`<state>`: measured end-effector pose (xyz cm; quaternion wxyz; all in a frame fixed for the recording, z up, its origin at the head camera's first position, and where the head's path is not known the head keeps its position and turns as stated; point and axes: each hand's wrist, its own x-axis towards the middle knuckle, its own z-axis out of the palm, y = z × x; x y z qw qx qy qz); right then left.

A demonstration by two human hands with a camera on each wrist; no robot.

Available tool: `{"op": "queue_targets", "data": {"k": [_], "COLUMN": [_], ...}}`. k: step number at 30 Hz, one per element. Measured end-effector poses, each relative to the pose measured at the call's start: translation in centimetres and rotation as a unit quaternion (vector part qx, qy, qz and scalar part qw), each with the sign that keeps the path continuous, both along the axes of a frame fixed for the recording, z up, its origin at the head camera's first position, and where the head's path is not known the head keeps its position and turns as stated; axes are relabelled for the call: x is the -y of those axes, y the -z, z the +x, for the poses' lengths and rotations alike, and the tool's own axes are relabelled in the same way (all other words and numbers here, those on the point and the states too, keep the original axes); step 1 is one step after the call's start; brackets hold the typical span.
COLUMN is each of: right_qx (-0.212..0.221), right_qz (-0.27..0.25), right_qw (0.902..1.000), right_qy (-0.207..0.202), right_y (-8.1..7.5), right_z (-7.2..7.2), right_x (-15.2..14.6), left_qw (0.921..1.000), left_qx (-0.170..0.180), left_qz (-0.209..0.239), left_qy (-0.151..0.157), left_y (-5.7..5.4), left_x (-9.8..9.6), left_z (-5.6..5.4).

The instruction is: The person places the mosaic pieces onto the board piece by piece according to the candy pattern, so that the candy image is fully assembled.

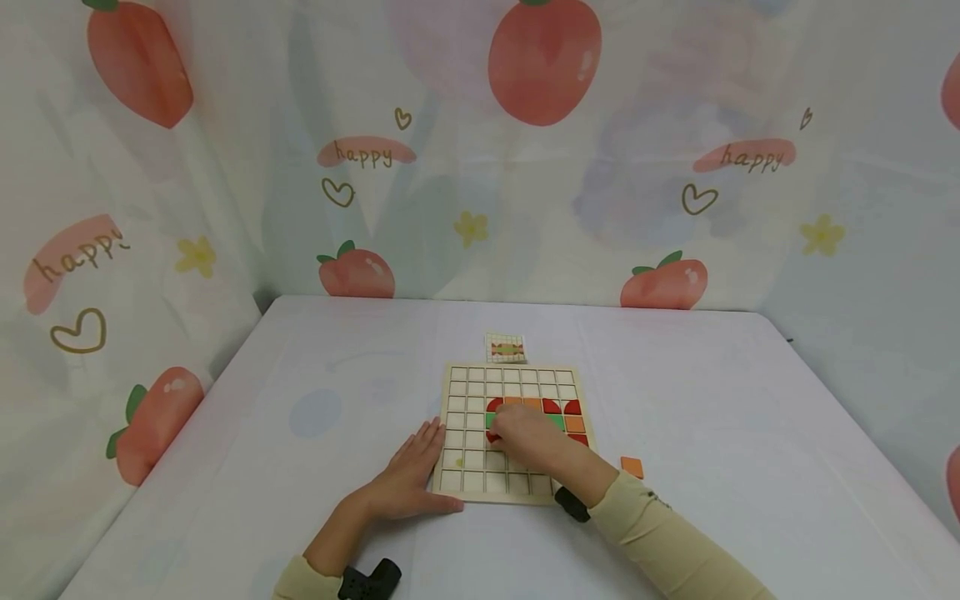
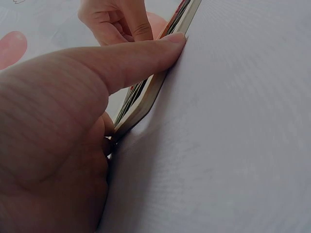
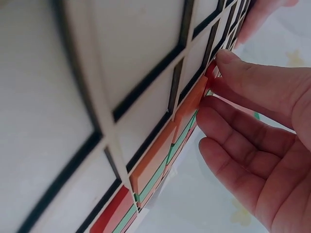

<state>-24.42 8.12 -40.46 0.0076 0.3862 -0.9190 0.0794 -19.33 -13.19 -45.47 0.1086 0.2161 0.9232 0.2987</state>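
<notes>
A square wooden grid board lies on the table, with red, orange and green tiles set in its middle and right cells. My left hand rests against the board's left side, fingers straight; in the left wrist view its thumb lies along the near edge. Over the board, my right hand pinches a red tile between thumb and forefinger, down at a cell on the left of the coloured group. Its other fingers are bent beside the orange tiles. The hand covers part of the coloured rows in the head view.
One loose orange tile lies to the right of the board. Beyond the far edge is a small pattern card with a coloured grid. A white cloth covers the table, and printed curtains stand behind and at the sides.
</notes>
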Motion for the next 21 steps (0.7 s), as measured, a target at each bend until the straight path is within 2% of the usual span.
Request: {"op": "queue_targets", "data": {"k": [7,12,21], "right_qx": [0.005,0.030,0.023], "right_qz": [-0.002,-0.014,-0.032], "right_qw": [1.0000,0.9994,0.9992], "right_qy": [-0.001,0.009,0.004], "right_y": [-0.1,-0.6,-0.9], "right_z": [0.0,0.2,0.3], "right_x": [-0.1,-0.7,-2.9], "left_qw": [1.0000,1.0000,1.0000], "left_qx": [0.001,0.001,-0.001], "left_qz": [-0.003,-0.001,0.009], "left_qy": [0.000,-0.001,-0.002], "left_y": [0.1,0.0,-0.2], "left_x": [-0.1,-0.1,-0.2], "left_z": [0.1,0.1,0.2]}}
